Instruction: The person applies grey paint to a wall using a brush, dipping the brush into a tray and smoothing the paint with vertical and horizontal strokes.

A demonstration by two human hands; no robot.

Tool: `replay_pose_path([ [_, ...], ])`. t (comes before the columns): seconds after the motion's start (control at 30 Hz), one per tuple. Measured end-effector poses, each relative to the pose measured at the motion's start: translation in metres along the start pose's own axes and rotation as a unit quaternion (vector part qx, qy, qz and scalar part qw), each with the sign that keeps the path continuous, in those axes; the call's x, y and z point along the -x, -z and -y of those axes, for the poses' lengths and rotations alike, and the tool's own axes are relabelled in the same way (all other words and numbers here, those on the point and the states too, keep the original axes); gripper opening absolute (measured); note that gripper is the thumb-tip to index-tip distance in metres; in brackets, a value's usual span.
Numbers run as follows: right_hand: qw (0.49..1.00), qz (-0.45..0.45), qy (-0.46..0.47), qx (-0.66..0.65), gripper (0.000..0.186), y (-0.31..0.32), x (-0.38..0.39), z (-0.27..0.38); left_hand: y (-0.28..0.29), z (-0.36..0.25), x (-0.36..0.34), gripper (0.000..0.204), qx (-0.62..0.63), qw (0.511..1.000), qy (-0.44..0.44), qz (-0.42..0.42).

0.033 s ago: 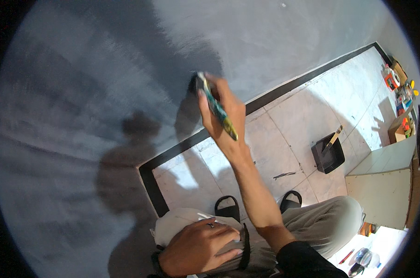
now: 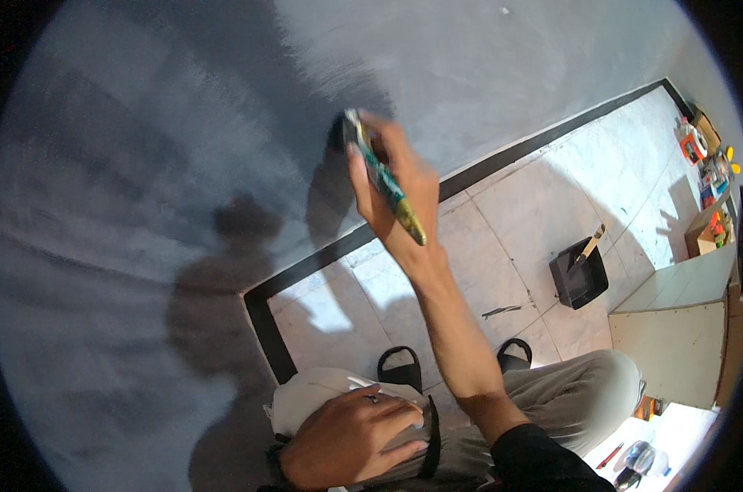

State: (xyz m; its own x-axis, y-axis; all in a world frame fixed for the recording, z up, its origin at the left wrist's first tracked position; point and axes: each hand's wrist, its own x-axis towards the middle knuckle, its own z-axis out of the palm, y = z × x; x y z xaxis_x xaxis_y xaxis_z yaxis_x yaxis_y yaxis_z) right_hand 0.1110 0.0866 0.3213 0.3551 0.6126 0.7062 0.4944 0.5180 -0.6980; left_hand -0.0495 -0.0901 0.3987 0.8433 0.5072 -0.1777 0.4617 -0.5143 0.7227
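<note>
My right hand (image 2: pixel 400 176) grips a paintbrush (image 2: pixel 385 182) whose handle is smeared green and yellow. The brush head is pressed against or very close to the wall (image 2: pixel 486 74), where a dark grey painted area meets lighter grey. Its bristles are dark and partly lost in shadow. My left hand (image 2: pixel 347 439), wearing a ring, lies flat over my light-coloured trouser knee with its fingers stretched out and holds nothing.
A black paint tray (image 2: pixel 580 275) with a second brush (image 2: pixel 591 243) across it stands on the tiled floor (image 2: pixel 482 246). A black skirting border (image 2: pixel 502 164) runs along the wall. Boxes and bottles (image 2: pixel 711 172) line the far right, beside a pale cabinet (image 2: pixel 670 340).
My right hand and the paintbrush have shifted slightly upward along the wall. My left hand stays on the knee.
</note>
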Motion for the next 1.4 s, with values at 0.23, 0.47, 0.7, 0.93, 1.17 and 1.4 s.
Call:
replay_pose_path([
  [0.23,0.973,-0.045,0.228,0.015,0.047,-0.005,-0.023,-0.018,0.002,-0.001,0.01,0.026,0.027,1.0,0.005,-0.001],
  [0.47,0.98,0.181,-0.07,0.038,0.031,0.024,0.051,-0.057,-0.004,-0.002,0.002,0.026,0.015,0.998,-0.039,-0.048],
  [0.7,0.987,0.121,0.103,-0.006,0.028,0.01,-0.049,-0.006,-0.013,-0.005,-0.003,0.026,0.008,0.999,-0.004,-0.044],
  [0.93,0.972,0.022,0.231,0.022,0.041,-0.001,-0.007,-0.056,-0.008,-0.007,-0.003,0.027,0.01,0.999,-0.005,-0.043],
  [1.17,0.959,0.254,-0.119,0.04,0.021,0.027,0.03,-0.037,-0.014,-0.003,-0.005,0.038,-0.023,1.0,0.001,0.007],
  [1.4,0.955,-0.053,0.287,-0.045,0.026,0.009,-0.073,0.009,-0.013,-0.006,-0.01,0.041,-0.029,0.999,0.005,0.027],
])
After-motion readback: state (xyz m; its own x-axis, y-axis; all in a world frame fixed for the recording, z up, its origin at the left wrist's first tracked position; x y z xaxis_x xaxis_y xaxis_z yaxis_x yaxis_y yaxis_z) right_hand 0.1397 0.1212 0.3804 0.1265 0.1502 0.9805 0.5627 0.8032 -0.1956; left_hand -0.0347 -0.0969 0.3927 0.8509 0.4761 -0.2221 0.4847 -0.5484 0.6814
